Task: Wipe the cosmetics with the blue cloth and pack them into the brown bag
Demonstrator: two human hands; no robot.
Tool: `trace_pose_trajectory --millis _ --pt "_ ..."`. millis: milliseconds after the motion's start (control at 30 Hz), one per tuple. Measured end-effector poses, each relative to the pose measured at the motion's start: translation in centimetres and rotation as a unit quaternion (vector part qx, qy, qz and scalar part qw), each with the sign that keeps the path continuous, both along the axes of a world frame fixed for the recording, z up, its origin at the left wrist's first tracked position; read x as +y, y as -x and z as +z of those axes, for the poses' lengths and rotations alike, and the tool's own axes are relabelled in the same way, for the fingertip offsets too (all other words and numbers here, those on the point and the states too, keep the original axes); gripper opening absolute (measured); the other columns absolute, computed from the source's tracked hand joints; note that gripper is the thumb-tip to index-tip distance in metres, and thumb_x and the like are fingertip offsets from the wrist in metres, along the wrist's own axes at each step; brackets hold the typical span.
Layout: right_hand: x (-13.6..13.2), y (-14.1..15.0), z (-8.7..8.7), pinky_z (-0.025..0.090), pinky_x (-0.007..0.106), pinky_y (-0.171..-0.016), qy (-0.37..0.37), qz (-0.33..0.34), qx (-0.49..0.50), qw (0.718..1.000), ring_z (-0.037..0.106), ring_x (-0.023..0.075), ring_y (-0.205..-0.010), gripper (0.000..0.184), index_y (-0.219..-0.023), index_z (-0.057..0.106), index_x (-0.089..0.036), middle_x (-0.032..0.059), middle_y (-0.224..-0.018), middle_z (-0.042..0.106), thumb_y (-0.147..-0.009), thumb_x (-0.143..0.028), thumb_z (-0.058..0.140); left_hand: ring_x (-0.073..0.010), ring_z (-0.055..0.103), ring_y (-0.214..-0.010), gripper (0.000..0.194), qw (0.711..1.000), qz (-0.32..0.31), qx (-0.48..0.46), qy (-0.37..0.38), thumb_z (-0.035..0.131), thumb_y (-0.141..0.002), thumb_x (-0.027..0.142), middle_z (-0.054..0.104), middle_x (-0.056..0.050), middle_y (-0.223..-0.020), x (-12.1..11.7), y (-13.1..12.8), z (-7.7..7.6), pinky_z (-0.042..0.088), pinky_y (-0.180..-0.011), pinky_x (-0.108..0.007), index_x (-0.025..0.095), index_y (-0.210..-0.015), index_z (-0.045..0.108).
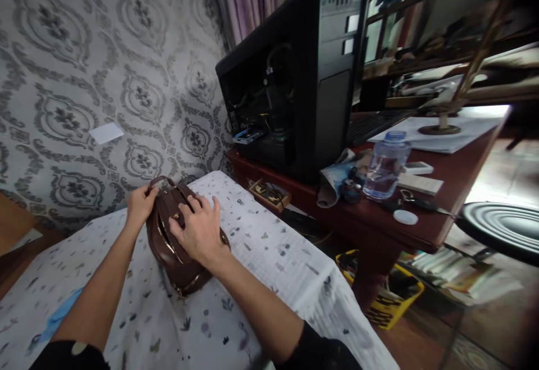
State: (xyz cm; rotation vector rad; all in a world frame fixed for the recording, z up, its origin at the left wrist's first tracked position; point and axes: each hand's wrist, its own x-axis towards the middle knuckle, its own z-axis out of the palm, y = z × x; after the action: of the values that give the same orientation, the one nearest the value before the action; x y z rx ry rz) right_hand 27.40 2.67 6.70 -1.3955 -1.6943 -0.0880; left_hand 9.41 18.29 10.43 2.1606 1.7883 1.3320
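Note:
A brown leather bag (168, 249) with gold zippers and a loop handle (161, 179) lies on the white patterned cloth (269, 257). My left hand (141, 207) is closed at the bag's upper left edge, thumb and fingers pinched beside the base of the handle. Exactly which part lies between those fingertips is hidden. My right hand (201, 228) rests on the bag's upper right face with its fingers spread. A partly parted zipper line (166, 235) runs down the front between my hands.
To the right, a red-brown desk (416, 229) holds a black computer tower (295, 95), a clear water bottle (384, 168) and keys (415, 199). A yellow basket (393, 308) and a round black stool (505, 229) stand beyond the cloth. Patterned wallpaper (84, 67) is behind the bag.

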Motion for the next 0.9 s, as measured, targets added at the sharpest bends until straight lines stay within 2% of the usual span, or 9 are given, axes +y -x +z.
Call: trace_pose_trajectory --millis 100,167,400,500,700,900 --pt "-0.2 0.1 0.0 0.026 0.055 -0.112 -0.002 -0.001 -0.001 1.000 0.049 0.0280 -0.125 0.037 -0.114 0.067 -0.021 0.0096 -0.133 0.062 -0.097 -0.045 0.046 -0.0228 0.054 -0.059 0.028 0.998 0.045 0.036 -0.025 0.056 -0.072 0.045 0.058 -0.003 -0.054 -0.7 -0.3 -0.2 0.036 -0.056 -0.029 0.021 -0.061 0.061" --pt "-0.2 0.1 0.0 0.028 0.054 -0.110 -0.003 0.000 -0.003 1.000 0.050 0.0280 -0.124 0.037 -0.114 0.067 -0.020 0.0098 -0.132 0.063 -0.097 -0.045 0.046 -0.0223 0.054 -0.060 0.029 0.998 0.050 0.027 -0.038 0.054 -0.072 0.046 0.060 -0.003 -0.056 -1.2 -0.7 -0.4 0.036 -0.056 -0.029 0.020 -0.062 0.062" --pt "0.0 0.1 -0.1 0.037 0.047 -0.102 -0.004 -0.003 -0.002 1.000 0.050 0.0265 -0.124 0.038 -0.118 0.066 -0.021 0.0092 -0.134 0.062 -0.097 -0.046 0.047 -0.0244 0.062 -0.072 0.027 0.987 0.035 -0.145 -0.065 0.056 -0.064 0.042 0.071 -0.003 -0.070 -1.8 -0.9 -1.8 0.046 -0.065 -0.033 0.019 -0.073 0.067" --pt "0.0 0.2 -0.3 0.040 0.045 -0.099 -0.003 -0.008 -0.002 1.000 0.050 0.0263 -0.124 0.039 -0.118 0.066 -0.021 0.0087 -0.133 0.063 -0.097 -0.047 0.048 -0.0256 0.066 -0.078 0.027 0.977 0.043 -0.198 -0.064 0.055 -0.063 0.037 0.074 -0.004 -0.079 -2.2 -1.3 -1.8 0.050 -0.071 -0.037 0.018 -0.076 0.069" --pt "0.3 0.4 -0.4 0.041 0.044 -0.098 0.003 -0.018 -0.010 1.000 0.050 0.0257 -0.125 0.040 -0.118 0.066 -0.022 0.0066 -0.134 0.063 -0.097 -0.049 0.046 -0.0295 0.071 -0.096 0.030 0.985 0.033 -0.167 -0.030 0.048 -0.072 0.040 0.076 -0.005 -0.095 -4.3 -2.7 -0.1 0.051 -0.076 -0.039 0.020 -0.081 0.069" --pt "0.4 0.2 -0.6 0.041 0.042 -0.096 -0.001 -0.009 -0.023 1.000 0.051 0.0255 -0.122 0.040 -0.119 0.065 -0.022 0.0054 -0.130 0.065 -0.097 -0.049 0.047 -0.0283 0.070 -0.088 0.037 0.995 0.010 -0.098 -0.013 0.046 -0.076 0.042 0.076 -0.006 -0.093 -4.4 -2.7 0.5 0.051 -0.075 -0.039 0.016 -0.089 0.069"
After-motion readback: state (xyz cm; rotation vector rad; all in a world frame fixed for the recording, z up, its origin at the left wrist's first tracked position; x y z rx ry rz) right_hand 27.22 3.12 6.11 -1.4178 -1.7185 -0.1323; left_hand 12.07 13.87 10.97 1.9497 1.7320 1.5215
